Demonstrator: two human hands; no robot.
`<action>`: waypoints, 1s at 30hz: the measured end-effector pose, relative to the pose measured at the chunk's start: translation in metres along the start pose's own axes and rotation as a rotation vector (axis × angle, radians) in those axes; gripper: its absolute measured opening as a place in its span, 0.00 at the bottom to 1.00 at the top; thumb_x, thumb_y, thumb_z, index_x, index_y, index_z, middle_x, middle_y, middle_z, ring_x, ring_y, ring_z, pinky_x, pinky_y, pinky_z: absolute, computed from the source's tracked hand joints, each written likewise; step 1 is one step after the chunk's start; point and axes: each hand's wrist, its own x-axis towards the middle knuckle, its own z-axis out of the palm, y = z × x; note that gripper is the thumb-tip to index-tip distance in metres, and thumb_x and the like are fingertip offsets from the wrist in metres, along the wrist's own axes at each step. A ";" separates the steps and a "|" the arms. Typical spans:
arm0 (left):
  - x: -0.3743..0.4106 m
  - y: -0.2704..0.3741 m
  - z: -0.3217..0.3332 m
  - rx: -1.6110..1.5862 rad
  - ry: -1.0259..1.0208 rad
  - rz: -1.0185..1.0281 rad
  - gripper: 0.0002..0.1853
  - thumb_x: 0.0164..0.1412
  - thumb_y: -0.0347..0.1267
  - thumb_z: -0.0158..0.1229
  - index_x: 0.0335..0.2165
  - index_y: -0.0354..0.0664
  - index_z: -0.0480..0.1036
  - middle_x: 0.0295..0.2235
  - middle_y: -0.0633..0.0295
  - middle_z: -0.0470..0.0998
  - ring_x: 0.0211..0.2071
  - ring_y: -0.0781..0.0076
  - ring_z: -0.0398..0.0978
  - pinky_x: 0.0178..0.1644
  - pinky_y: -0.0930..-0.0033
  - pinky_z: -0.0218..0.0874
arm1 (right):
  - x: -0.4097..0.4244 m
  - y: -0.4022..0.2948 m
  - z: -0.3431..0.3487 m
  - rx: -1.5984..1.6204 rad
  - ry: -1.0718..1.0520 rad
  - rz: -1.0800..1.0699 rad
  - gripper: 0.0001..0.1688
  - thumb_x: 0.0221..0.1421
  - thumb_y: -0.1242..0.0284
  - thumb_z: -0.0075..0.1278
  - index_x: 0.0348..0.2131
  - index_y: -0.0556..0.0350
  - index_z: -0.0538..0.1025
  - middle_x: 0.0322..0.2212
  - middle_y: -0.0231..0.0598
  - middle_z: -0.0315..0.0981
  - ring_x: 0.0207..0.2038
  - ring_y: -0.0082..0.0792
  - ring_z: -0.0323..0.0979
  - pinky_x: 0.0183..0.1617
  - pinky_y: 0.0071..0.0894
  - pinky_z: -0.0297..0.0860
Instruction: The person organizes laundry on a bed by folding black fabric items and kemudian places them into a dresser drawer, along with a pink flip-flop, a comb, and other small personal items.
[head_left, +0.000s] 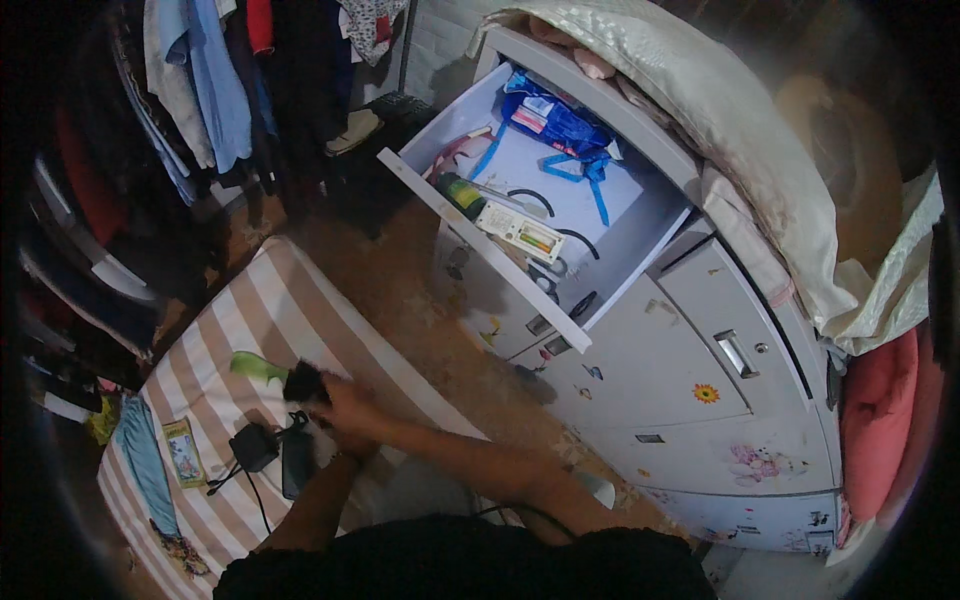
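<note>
My right hand (343, 401) is closed around a dark object (304, 382) above the striped bedding; blur hides its exact shape. A light-green handle-like piece (256, 367) lies against or joins the dark object; I cannot tell which. My left hand (357, 444) is beside and partly behind the right, its fingers mostly hidden. Just below the hands are a black rectangular device (298, 466) and a black power adapter (253, 448) with cables. Left of them lies a small patterned packet (184, 452).
A white cabinet stands at the right, its top drawer (480, 234) pulled out. Inside are a blue plastic package (555, 120), a white remote control with batteries showing (520, 231) and black curved pieces. Clothes (217, 90) hang at the upper left. Light-blue cloth (145, 457) lies on the bedding.
</note>
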 end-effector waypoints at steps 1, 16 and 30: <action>0.000 -0.001 -0.001 -0.002 0.009 -0.001 0.31 0.51 0.42 0.51 0.52 0.39 0.63 0.54 0.44 0.62 0.55 0.40 0.56 0.58 0.45 0.47 | -0.013 -0.005 0.005 -0.179 -0.008 -0.066 0.30 0.48 0.61 0.53 0.48 0.56 0.67 0.43 0.48 0.71 0.46 0.47 0.67 0.51 0.41 0.63; 0.016 0.037 -0.055 0.019 0.243 0.224 0.28 0.48 0.37 0.52 0.48 0.35 0.66 0.53 0.43 0.62 0.55 0.41 0.56 0.57 0.44 0.50 | 0.001 -0.056 -0.351 -0.547 0.460 -0.389 0.08 0.47 0.76 0.50 0.30 0.58 0.77 0.27 0.49 0.75 0.30 0.46 0.75 0.36 0.38 0.69; 0.017 0.030 -0.045 0.028 0.254 0.262 0.30 0.43 0.33 0.56 0.48 0.35 0.66 0.53 0.44 0.61 0.54 0.40 0.56 0.58 0.44 0.49 | 0.063 0.041 -0.387 -1.041 0.408 -0.141 0.08 0.38 0.69 0.55 0.23 0.52 0.77 0.25 0.46 0.74 0.30 0.48 0.74 0.34 0.42 0.70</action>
